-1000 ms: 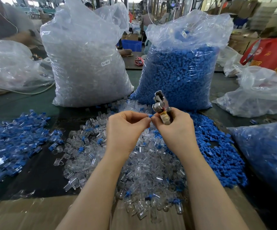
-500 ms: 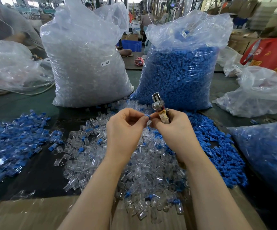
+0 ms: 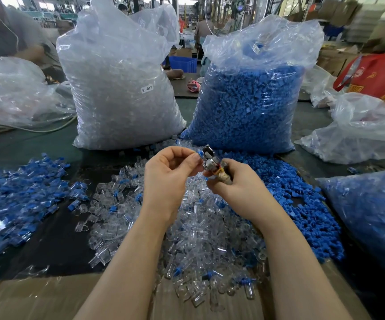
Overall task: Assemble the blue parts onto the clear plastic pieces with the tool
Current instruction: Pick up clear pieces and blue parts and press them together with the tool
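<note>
My left hand (image 3: 167, 174) pinches a small blue part (image 3: 199, 154) between thumb and fingertips, held right against the head of a metal tool (image 3: 211, 161). My right hand (image 3: 235, 185) grips that tool by its handle, head pointing up and left. Whether a clear piece sits under the blue part is hidden by my fingers. Below my hands lies a heap of loose clear plastic pieces (image 3: 200, 227). Loose blue parts (image 3: 302, 204) spread to the right of it. A pile of assembled blue-and-clear pieces (image 3: 18, 197) lies at the left.
Behind the heaps stand a big bag of clear pieces (image 3: 120, 88) and a big bag of blue parts (image 3: 249, 100). More plastic bags sit at the far left (image 3: 14, 93) and right (image 3: 362, 132), (image 3: 371, 215). Cardboard (image 3: 37, 299) covers the near table edge.
Both hands have lifted a little and the tool's head has tilted left, closer to the blue part in my left fingers.
</note>
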`<state>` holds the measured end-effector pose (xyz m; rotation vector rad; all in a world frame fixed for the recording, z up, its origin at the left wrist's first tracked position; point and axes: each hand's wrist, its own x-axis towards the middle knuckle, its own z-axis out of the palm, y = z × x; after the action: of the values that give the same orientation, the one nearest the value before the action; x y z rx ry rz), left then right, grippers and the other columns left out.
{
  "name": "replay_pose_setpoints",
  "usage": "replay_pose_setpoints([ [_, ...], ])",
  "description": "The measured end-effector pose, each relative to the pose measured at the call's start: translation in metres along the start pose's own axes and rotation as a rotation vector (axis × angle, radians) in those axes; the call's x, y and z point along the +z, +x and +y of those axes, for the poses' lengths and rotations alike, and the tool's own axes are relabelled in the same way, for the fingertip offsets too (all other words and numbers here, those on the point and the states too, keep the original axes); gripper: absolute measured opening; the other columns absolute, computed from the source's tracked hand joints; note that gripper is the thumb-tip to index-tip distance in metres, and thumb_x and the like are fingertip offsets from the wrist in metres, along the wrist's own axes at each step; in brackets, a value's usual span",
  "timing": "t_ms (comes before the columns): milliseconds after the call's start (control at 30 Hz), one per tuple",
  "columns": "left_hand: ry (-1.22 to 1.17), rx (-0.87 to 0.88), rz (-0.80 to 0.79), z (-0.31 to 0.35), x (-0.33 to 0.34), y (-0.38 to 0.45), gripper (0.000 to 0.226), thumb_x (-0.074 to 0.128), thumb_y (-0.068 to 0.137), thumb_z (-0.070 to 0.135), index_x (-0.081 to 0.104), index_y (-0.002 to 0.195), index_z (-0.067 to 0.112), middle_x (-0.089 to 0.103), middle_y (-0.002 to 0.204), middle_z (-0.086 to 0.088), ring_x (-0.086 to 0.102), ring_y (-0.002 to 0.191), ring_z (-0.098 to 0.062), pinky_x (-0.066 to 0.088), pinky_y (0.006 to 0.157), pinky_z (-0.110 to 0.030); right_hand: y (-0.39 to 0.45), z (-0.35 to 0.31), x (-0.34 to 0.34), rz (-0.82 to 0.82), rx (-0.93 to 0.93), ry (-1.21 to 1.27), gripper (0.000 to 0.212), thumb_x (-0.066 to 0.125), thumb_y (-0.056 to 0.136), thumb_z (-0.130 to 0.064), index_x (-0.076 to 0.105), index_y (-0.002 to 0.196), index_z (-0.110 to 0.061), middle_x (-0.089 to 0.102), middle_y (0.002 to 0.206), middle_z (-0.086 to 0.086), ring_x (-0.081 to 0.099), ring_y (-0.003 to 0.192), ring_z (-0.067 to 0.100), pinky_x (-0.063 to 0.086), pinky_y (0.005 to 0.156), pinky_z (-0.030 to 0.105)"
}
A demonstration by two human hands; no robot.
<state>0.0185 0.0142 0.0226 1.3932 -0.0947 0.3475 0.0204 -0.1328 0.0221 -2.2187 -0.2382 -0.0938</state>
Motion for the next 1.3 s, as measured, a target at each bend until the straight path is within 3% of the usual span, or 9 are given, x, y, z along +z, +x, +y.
replay_pose_setpoints([
  [300, -0.014, 0.022, -0.038, 0.002, -0.002, -0.001, 0.009, 0.066, 0.087, -0.004, 0.067, 0.084, 0.005, 0.071, 0.070, 0.002, 0.069, 0.067, -0.008, 0.054, 0.067, -0.017, -0.002, -0.003, 0.000, -0.027, 0.009, 0.013, 0.020, 0.059, 0.086, -0.022, 0.062, 0.099, -0.007, 0.068, 0.089, 0.016, 0.061, 0.084, 0.036, 0.053, 0.077, 0.054],
  [467, -0.025, 0.019, -0.037, 0.002, -0.003, -0.001, 0.011, 0.066, 0.087, -0.003, 0.067, 0.083, 0.007, 0.072, 0.071, 0.000, 0.069, 0.069, -0.011, 0.056, 0.070, -0.021, -0.002, -0.004, 0.002, -0.012, 0.002, -0.019, 0.013, 0.058, 0.085, -0.016, 0.062, 0.095, -0.009, 0.067, 0.085, 0.017, 0.058, 0.075, 0.035, 0.050, 0.068, 0.048],
  [567, -0.023, 0.019, -0.037, 0.001, -0.003, 0.000, 0.011, 0.065, 0.087, -0.005, 0.066, 0.083, 0.005, 0.071, 0.070, 0.002, 0.069, 0.067, -0.009, 0.054, 0.067, -0.018, -0.002, -0.004, 0.002, -0.019, 0.015, -0.020, 0.010, 0.058, 0.085, -0.015, 0.063, 0.093, -0.010, 0.066, 0.082, 0.017, 0.050, 0.062, 0.023, 0.048, 0.063, 0.047],
  [833, -0.011, 0.017, -0.037, 0.001, -0.003, -0.001, 0.009, 0.064, 0.088, -0.006, 0.065, 0.084, 0.003, 0.070, 0.071, 0.000, 0.068, 0.066, -0.007, 0.053, 0.066, -0.017, -0.001, -0.003, 0.004, -0.030, 0.019, -0.025, 0.008, 0.056, 0.087, -0.016, 0.065, 0.088, -0.015, 0.063, 0.071, 0.011, 0.046, 0.055, 0.017, 0.040, 0.054, 0.037],
  [1067, -0.010, -0.057, -0.053, -0.002, -0.006, 0.002, 0.005, 0.065, 0.089, -0.001, 0.067, 0.087, 0.004, 0.072, 0.075, -0.003, 0.070, 0.071, -0.011, 0.055, 0.068, -0.019, 0.000, -0.002, 0.003, -0.019, -0.005, -0.094, 0.010, 0.057, 0.089, -0.022, 0.062, 0.091, -0.014, 0.063, 0.072, 0.004, 0.052, 0.064, 0.021, 0.045, 0.060, 0.040],
  [1167, -0.126, -0.184, 0.036, -0.006, -0.015, 0.008, 0.004, 0.066, 0.088, 0.004, 0.068, 0.090, 0.007, 0.075, 0.077, -0.003, 0.072, 0.072, -0.012, 0.057, 0.068, -0.020, 0.003, 0.003, 0.003, 0.005, 0.027, -0.136, 0.008, 0.057, 0.088, -0.024, 0.059, 0.085, -0.017, 0.060, 0.068, 0.002, 0.052, 0.063, 0.021, 0.041, 0.057, 0.036],
  [1300, -0.504, -0.343, 0.404, -0.010, -0.052, 0.024, 0.003, 0.065, 0.089, 0.007, 0.067, 0.091, 0.008, 0.076, 0.075, -0.002, 0.073, 0.069, -0.008, 0.057, 0.065, -0.020, 0.007, 0.015, -0.004, 0.074, 0.134, -0.248, 0.011, 0.056, 0.087, -0.028, 0.058, 0.083, -0.018, 0.061, 0.072, 0.000, 0.055, 0.067, 0.019, 0.036, 0.054, 0.031],
])
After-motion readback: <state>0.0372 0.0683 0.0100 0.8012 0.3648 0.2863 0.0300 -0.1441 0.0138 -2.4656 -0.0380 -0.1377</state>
